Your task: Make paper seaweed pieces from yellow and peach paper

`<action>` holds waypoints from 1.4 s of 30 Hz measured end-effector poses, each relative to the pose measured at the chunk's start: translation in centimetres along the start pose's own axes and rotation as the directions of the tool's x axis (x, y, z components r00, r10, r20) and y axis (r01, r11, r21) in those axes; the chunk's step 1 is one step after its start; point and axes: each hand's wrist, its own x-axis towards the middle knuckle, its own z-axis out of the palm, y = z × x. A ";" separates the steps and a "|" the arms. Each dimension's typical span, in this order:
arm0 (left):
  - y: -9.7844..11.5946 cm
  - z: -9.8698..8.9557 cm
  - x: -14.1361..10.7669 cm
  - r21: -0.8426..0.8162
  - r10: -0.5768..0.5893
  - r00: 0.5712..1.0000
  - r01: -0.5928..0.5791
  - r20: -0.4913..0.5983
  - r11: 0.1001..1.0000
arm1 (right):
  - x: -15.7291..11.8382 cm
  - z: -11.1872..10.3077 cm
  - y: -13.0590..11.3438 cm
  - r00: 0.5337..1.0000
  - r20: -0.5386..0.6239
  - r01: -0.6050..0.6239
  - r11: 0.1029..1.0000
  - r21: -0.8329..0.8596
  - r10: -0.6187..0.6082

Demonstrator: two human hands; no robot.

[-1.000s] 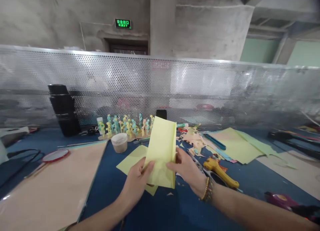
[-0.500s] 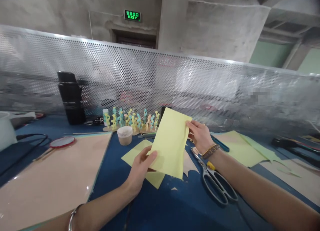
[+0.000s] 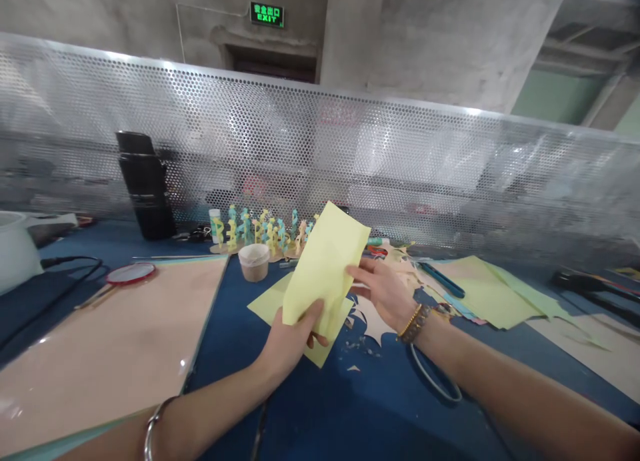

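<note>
A yellow sheet of paper (image 3: 330,254) is held up above the table between both hands, curving near its lower edge. My left hand (image 3: 293,341) pinches the bottom of it, thumb in front and fingers behind. At its right edge, my right hand (image 3: 383,288) grips the paper between thumb and fingers. Beneath lies another yellow sheet (image 3: 270,300) on the blue table, partly covered by the held one. Scissors (image 3: 435,381) lie under my right wrist, with mostly one handle loop showing. Pale pink paper offcuts (image 3: 373,321) and small scraps are scattered beside the hands.
Large pink sheets (image 3: 150,321) cover the left side, with a red-rimmed round lens (image 3: 131,273) on them. A small tub (image 3: 254,262) and several paper figures (image 3: 270,233) stand behind. A black bottle (image 3: 145,184) is at back left; a blue cutter (image 3: 443,280) lies right.
My right hand has slid down the paper's right edge and moved left, now hiding most of the scissors. The sheet has begun to curve at the bottom.
</note>
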 end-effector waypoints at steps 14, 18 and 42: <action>0.6 0.2 -0.3 0.046 -0.034 0.999 0.033 0.032 0.998 | -3.4 0.6 1.5 0.989 0.145 0.017 0.974 -0.226 0.017; 0.5 0.1 -0.1 0.042 -0.021 0.999 0.023 -0.042 0.999 | -4.0 -1.1 0.9 0.980 0.188 0.037 0.858 -0.512 0.069; 0.7 0.3 -0.8 -0.022 -0.038 0.996 0.037 -0.080 0.999 | -8.4 -7.1 -1.5 0.971 0.017 -0.223 0.933 -0.284 0.237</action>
